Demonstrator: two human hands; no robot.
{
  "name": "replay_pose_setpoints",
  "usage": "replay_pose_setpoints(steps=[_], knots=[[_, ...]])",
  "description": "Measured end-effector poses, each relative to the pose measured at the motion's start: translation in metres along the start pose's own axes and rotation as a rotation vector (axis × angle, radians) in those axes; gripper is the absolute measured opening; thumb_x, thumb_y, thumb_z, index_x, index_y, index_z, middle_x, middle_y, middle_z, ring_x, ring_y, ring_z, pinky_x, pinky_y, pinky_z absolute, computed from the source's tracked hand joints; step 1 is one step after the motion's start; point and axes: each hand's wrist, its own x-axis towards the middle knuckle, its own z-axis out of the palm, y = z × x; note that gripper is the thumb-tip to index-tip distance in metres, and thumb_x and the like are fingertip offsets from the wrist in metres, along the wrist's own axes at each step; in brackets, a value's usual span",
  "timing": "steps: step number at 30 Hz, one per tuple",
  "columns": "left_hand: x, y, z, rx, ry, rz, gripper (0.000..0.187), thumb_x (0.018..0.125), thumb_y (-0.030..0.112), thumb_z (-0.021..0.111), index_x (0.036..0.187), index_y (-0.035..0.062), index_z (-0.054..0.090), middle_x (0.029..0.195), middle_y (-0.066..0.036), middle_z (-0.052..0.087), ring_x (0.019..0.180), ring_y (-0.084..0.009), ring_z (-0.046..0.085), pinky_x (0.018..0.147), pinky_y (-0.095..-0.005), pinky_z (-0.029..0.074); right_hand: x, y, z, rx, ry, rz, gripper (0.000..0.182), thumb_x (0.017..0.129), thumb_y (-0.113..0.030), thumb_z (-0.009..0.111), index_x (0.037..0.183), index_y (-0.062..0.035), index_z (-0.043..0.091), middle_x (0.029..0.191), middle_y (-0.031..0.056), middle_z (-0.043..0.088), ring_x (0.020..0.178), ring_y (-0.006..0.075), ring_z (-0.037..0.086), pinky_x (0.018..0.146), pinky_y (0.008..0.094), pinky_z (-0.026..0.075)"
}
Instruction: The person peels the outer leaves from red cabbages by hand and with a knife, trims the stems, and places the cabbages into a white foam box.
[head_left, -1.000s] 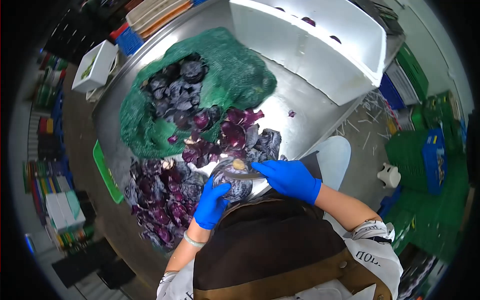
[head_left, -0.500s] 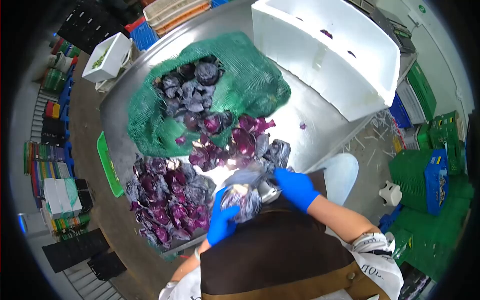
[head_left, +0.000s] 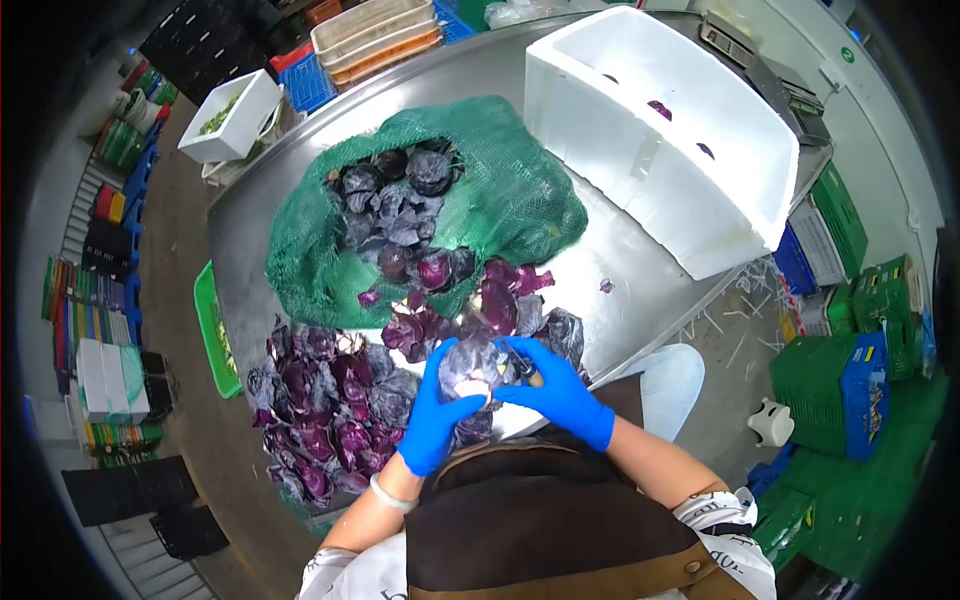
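Note:
A red cabbage (head_left: 474, 362), its pale cut stem end facing me, is held in front of my apron. My left hand (head_left: 432, 415), in a blue glove, grips its left side with the thumb near the stem. My right hand (head_left: 556, 392), also gloved in blue, closes on its right side and keeps a knife (head_left: 534, 378) in the grip; only part of the knife shows. Loose purple outer leaves (head_left: 330, 400) are heaped at the left on the metal table (head_left: 630, 270). Beyond my hands, a green mesh bag (head_left: 510, 170) lies open with several red cabbages (head_left: 430, 172) inside.
A large white foam box (head_left: 640, 150) with a few purple scraps stands at the back right. A scale (head_left: 728, 40) is behind it. A small white box (head_left: 232, 115) with greens and stacked trays (head_left: 375, 40) sit at the far left. A green tray (head_left: 210, 320) is beside the table.
My left hand has raised the cabbage away from my body and turned it. My right hand has moved left from the loose leaves onto the cabbage. The view has shifted slightly.

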Motion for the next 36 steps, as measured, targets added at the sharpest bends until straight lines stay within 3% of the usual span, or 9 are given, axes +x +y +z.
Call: replay_pose_setpoints(steps=[5,9,15,19,27,30,31,34,36], knots=[[0.004,-0.01,-0.011,0.146,0.102,0.034,0.088,0.071,0.0,0.079,0.144,0.0078,0.029,0.128,-0.013,0.051,0.115,-0.0226,0.053,0.097,-0.0336,0.047,0.001,-0.034,-0.027,-0.367,0.043,-0.247,0.04,0.086,-0.009,0.063,0.125,-0.01,0.059,0.117,0.0134,0.063,0.099,0.0312,0.065,0.084,0.0353,0.053],[0.006,-0.016,-0.013,0.097,0.103,-0.005,0.086,0.073,0.002,0.079,0.143,0.0081,0.03,0.124,-0.014,0.053,0.112,-0.0223,0.056,0.094,-0.0328,0.049,-0.002,-0.039,-0.004,-0.6,-0.08,-0.319,0.049,0.085,-0.016,0.06,0.133,-0.0124,0.051,0.116,0.0095,0.063,0.083,0.0285,0.067,0.066,0.0364,0.055],[-0.004,-0.019,-0.007,0.166,0.073,-0.036,0.083,0.071,0.005,0.079,0.141,0.0096,0.034,0.127,-0.011,0.052,0.117,-0.0212,0.052,0.099,-0.0346,0.044,0.004,-0.028,0.012,-0.737,0.003,-0.156,0.041,0.087,-0.021,0.061,0.126,-0.0101,0.054,0.108,0.013,0.065,0.08,0.03,0.067,0.067,0.0375,0.053],[-0.011,-0.044,-0.019,0.37,-0.004,0.065,0.094,0.063,0.01,0.085,0.142,0.0092,0.034,0.132,-0.011,0.047,0.124,-0.0233,0.045,0.106,-0.0374,0.036,0.02,-0.006,-0.001,-0.167,0.025,0.007,0.038,0.086,-0.03,0.067,0.115,-0.006,0.059,0.095,0.0171,0.067,0.076,0.0343,0.065,0.067,0.0393,0.051],[-0.016,0.016,-0.022,0.293,-0.276,0.227,0.1,0.063,0.021,0.086,0.144,0.0066,0.029,0.138,-0.012,0.04,0.13,-0.0246,0.04,0.109,-0.0379,0.03,0.022,0.044,-0.02,-0.513,0.042,0.226,0.048,0.082,-0.029,0.071,0.122,-0.0073,0.058,0.094,0.0159,0.067,0.08,0.032,0.065,0.072,0.0415,0.051],[0.003,0.014,-0.032,0.567,-0.227,0.278,0.103,0.062,0.025,0.088,0.144,0.0074,0.029,0.137,-0.012,0.042,0.129,-0.0257,0.041,0.108,-0.038,0.032,0.015,0.017,-0.007,-0.225,0.17,-0.034,0.057,0.083,-0.031,0.071,0.129,-0.0036,0.052,0.095,0.0102,0.068,0.082,0.0289,0.065,0.075,0.0422,0.051],[0.005,0.014,-0.028,0.607,-0.223,0.264,0.104,0.059,0.022,0.088,0.144,0.0071,0.029,0.135,-0.014,0.044,0.127,-0.026,0.043,0.108,-0.0394,0.033,0.017,0.034,-0.002,-0.015,0.085,-0.077,0.061,0.085,-0.031,0.071,0.134,-0.0044,0.048,0.092,0.0055,0.066,0.074,0.0204,0.064,0.066,0.0353,0.051],[0.004,0.014,-0.009,0.473,-0.173,0.302,0.105,0.06,0.02,0.087,0.146,0.0074,0.027,0.135,-0.014,0.043,0.126,-0.0261,0.044,0.108,-0.039,0.034,0.002,-0.009,0.002,0.515,-0.054,0.478,0.056,0.086,-0.029,0.07,0.132,-0.0066,0.049,0.086,0.0059,0.063,0.061,0.0132,0.058,0.054,0.0262,0.047],[0.01,-0.002,-0.007,0.105,-0.034,0.309,0.105,0.062,0.01,0.083,0.149,0.0095,0.024,0.138,-0.012,0.041,0.127,-0.0248,0.044,0.108,-0.0379,0.036,-0.003,-0.011,0.017,0.837,0.125,0.473,0.038,0.088,-0.026,0.068,0.119,-0.0083,0.053,0.078,0.0034,0.058,0.052,0.0084,0.051,0.046,0.0217,0.039]])
